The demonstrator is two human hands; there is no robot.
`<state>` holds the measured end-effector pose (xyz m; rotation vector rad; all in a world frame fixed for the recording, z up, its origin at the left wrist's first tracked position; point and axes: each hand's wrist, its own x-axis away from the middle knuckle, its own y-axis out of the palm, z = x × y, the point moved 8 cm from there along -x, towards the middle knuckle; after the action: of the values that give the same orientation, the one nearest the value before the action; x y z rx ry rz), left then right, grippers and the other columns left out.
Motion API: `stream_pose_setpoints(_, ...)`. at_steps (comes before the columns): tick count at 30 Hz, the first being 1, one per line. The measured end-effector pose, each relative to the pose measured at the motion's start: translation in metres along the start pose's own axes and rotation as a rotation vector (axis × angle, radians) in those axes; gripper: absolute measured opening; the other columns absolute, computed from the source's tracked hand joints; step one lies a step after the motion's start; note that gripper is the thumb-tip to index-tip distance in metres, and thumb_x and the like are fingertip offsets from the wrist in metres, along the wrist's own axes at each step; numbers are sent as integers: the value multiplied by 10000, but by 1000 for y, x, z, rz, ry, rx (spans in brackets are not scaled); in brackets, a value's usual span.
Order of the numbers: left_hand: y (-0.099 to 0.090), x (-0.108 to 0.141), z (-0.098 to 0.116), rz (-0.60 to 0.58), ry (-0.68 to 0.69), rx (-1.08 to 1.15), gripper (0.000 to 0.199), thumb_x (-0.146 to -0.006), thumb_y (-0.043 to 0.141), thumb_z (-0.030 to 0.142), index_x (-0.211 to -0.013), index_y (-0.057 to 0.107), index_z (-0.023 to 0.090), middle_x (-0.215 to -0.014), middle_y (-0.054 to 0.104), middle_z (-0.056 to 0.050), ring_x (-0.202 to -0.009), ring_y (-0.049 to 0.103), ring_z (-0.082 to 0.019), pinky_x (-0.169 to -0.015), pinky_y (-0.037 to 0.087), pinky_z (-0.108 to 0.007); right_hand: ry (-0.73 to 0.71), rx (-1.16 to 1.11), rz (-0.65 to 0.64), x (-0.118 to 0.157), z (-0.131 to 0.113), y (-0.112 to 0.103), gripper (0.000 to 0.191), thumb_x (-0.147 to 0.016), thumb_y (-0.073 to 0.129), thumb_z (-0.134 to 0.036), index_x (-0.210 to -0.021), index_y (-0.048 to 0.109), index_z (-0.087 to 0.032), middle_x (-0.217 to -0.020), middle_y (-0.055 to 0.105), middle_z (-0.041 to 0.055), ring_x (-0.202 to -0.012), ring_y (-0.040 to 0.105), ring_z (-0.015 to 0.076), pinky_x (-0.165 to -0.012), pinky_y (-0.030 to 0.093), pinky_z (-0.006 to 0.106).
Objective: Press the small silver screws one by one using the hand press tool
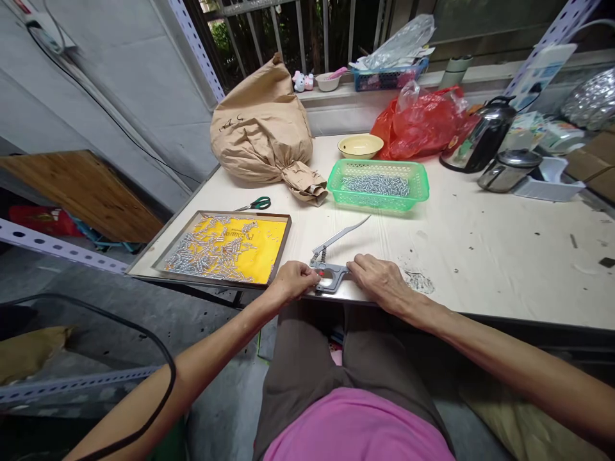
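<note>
A small grey metal hand press [337, 276] with a long lever [343, 234] and a spring lies at the table's front edge, its lever raised. My left hand [296, 280] is pinched at the left side of the press, beside a small red spot. Whatever is between those fingertips is too small to make out. My right hand [376, 276] has its fingers closed at the right end of the press frame. To the left, a shallow tray [287, 240] with a yellow lining holds many small silver metal pieces [206, 256].
Behind the press stands a green plastic basket [378, 203] of similar metal pieces. Green-handled scissors [260, 203] lie behind the tray, near a brown paper sack [262, 128]. A yellow bowl [360, 146], red plastic bag [423, 125] and kettle [483, 137] stand farther back.
</note>
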<state>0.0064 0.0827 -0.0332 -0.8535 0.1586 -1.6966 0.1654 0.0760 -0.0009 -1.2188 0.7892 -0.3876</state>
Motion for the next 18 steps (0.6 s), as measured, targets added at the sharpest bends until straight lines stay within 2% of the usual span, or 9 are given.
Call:
stream_pose_setpoints(5, 5, -3, -8, -72, -66, 31, 219, -704, 620, 338, -615, 579, 142, -441, 462, 58, -367, 383, -63, -387, 265, -199, -11, 14, -5, 1, -3, 7, 192, -921, 422, -100, -826, 577, -161, -776, 546, 44, -714, 454, 165, -546, 235, 295)
stream_pose_setpoints(12, 8, -2, -16, -105, -180, 42, 176, -731, 630, 286, -646, 578, 141, -442, 475, 61, -378, 394, -57, -400, 293, -189, -13, -53, -191, -2, -2, 20, 199, -947, 377, -134, -899, 569, -153, -866, 564, 64, -758, 475, 168, -520, 209, 292)
stream_pose_setpoints(18, 7, -7, -16, -144, -206, -12, 268, -713, 663, 350, -581, 552, 145, -445, 489, 49, -376, 382, -54, -392, 231, -205, -37, -142, -250, -6, 3, 26, 218, -979, 350, -220, -928, 555, -168, -912, 565, 65, -794, 489, 164, -523, 198, 290)
